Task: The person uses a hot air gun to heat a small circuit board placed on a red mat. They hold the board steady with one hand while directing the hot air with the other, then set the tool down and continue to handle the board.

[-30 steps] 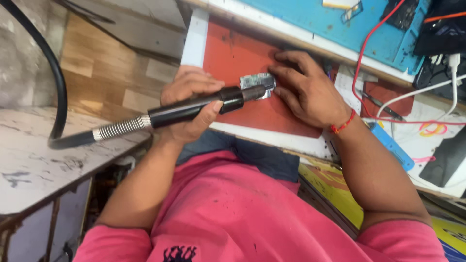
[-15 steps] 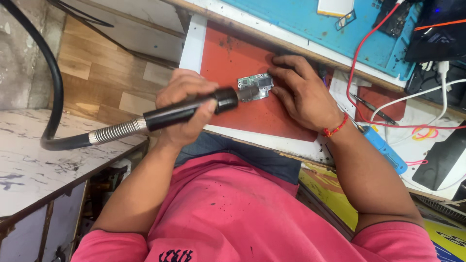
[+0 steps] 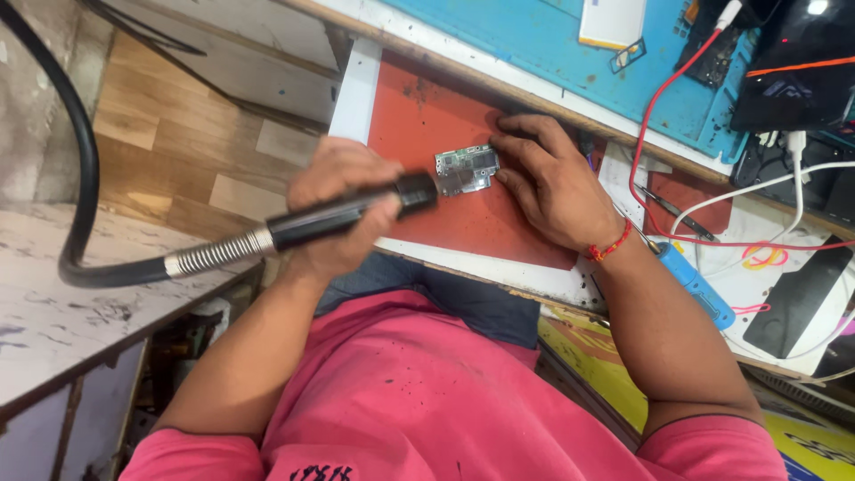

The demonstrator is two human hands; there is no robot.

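Left hand [image 3: 343, 209] fisted; right hand [image 3: 548, 183] flat, fingers spread.

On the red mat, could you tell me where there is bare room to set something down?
The red mat is bare at its far corner beyond the circuit board, and along its near edge under the right hand. It is crowded right of that hand, with cables and a blue tool.

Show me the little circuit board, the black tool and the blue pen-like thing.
circuit board [image 3: 466, 169], head view, middle of its silvery face.
black tool [image 3: 343, 212], head view, on its handle.
blue pen-like thing [image 3: 696, 287], head view, mid-body.
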